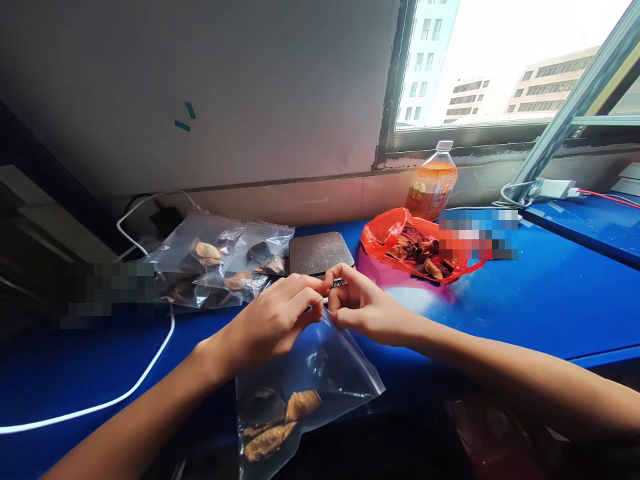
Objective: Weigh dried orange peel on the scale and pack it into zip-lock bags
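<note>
Both hands meet at the top edge of a clear zip bag (330,367), which hangs in front of the table with brown dried pieces (280,427) at its bottom. My left hand (280,313) is closed, its fingertips pinching the bag's zip edge. Close beside it, my right hand (363,303) pinches the same edge with thumb and curled fingers. Just beyond the hands lies a flat scale (321,252) with pale specks on its plate. The exact grip of the left fingertips is partly hidden.
Several filled zip bags (207,253) lie to the left of the scale. To the right, a red plastic bag (380,230) holds dark dried pieces, with an orange drink bottle (434,180) behind it. A white cable (135,387) crosses the blue table (540,300).
</note>
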{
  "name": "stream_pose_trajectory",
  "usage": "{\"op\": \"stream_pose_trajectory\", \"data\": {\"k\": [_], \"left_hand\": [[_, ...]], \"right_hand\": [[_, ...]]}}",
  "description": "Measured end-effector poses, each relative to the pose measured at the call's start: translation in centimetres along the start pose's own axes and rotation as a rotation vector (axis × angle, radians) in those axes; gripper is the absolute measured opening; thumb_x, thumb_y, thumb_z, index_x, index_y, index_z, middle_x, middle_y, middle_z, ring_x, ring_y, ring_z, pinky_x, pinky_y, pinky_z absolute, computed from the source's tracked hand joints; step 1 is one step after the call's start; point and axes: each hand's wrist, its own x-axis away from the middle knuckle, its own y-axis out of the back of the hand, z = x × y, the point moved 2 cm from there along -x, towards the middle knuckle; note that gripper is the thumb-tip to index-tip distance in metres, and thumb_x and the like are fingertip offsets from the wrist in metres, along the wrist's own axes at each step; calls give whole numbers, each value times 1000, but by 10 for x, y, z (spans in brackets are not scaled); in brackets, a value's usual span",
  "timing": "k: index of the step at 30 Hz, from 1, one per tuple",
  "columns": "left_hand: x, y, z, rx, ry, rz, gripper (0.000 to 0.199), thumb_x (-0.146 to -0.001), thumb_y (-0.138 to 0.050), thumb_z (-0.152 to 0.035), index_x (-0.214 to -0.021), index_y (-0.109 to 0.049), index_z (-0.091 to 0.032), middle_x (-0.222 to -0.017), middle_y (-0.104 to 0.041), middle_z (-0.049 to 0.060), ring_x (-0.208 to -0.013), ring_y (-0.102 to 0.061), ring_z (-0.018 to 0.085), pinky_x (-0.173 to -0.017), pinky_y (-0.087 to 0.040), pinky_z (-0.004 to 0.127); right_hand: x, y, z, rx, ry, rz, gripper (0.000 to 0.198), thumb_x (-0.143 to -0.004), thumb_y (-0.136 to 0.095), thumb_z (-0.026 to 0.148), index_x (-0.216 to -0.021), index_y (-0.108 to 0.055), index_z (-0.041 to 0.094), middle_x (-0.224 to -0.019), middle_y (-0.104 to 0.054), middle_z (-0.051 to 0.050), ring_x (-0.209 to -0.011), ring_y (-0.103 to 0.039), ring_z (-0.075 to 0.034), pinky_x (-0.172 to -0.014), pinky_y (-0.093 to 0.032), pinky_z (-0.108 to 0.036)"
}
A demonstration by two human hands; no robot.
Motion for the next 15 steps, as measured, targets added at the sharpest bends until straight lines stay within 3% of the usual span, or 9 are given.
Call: {"op": "stream_pose_trajectory", "data": {"k": [3, 7, 15], "left_hand": [[-1, 4, -4, -8, -48, -78, 7, -96, -55, -12, -96, -58, -19, -111, -65, 8, -104, -61, 19, -90, -49, 32], [-1, 8, -5, -21, -35, -122, 13, -95, -54, -10, -90, -61, -20, -106, -64, 6, -99, -59, 18, -88, -49, 31], [4, 1, 3, -46, -56, -100, 16, -97, -54, -15, -86, -64, -21, -104, -59, 5, -103, -54, 19, -93, -46, 32]], "right_hand": [[2, -3, 3, -86, 2, 11, 37, -69, -61, 13, -96, -39, 23, -61, -51, 11, -58, -46, -9, -58, -36, -22], [1, -3, 4, -56, 0, 5, 36, -69, -63, 13, -94, -39, 24, -61, -48, 11, -57, -40, -8, -56, -31, -21], [-14, 5, -12, -52, -125, 21, 30, -62, -60, 12, -82, -40, 22, -61, -44, 11, -52, -36, -6, -49, -25, -20]]}}
